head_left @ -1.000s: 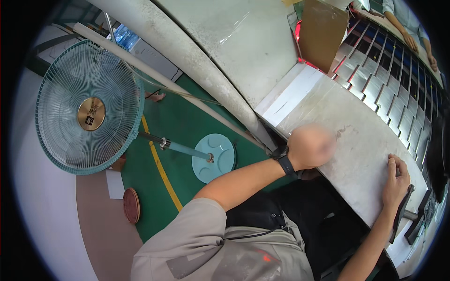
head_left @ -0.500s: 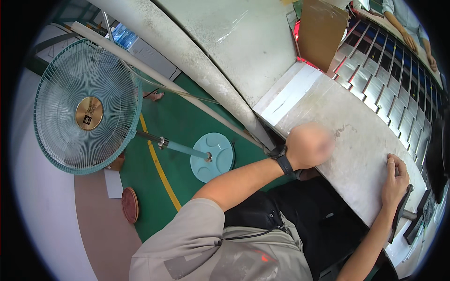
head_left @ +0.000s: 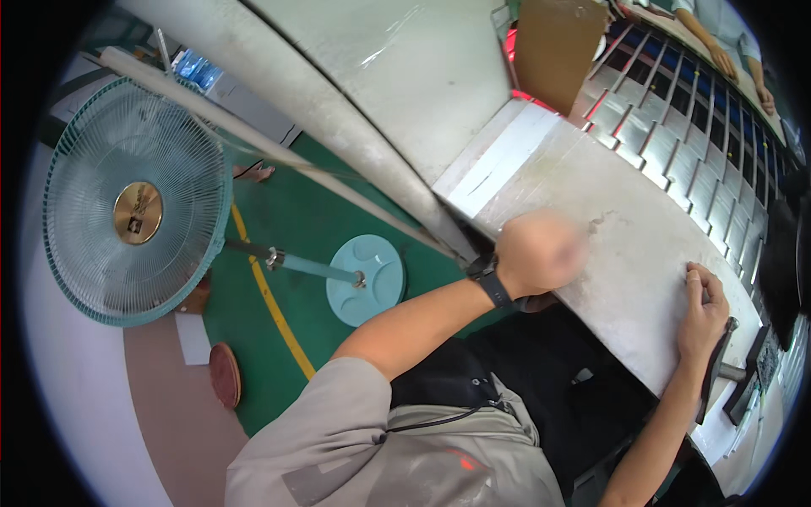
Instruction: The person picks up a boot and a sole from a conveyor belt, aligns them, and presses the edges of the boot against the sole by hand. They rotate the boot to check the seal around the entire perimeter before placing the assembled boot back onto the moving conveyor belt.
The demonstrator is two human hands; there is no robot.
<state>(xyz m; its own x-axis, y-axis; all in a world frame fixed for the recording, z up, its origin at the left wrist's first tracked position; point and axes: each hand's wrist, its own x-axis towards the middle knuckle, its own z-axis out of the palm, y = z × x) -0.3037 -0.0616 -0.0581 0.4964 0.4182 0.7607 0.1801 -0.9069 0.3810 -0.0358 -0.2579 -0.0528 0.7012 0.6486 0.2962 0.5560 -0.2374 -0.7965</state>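
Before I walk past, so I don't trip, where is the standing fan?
In the head view, the standing fan is on the left, its round base on the green floor, just beyond the person's left forearm.

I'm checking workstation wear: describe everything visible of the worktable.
The worktable has a pale grey, hard-looking top, marked near the middle, with a white strip across its far-left end. The right hand rests on it, a dark tool beside that wrist; the left hand, blurred, appears to rest at its near edge.

Bright lt, L hand point(head_left: 530, 251) part blurred, rim dark/bent
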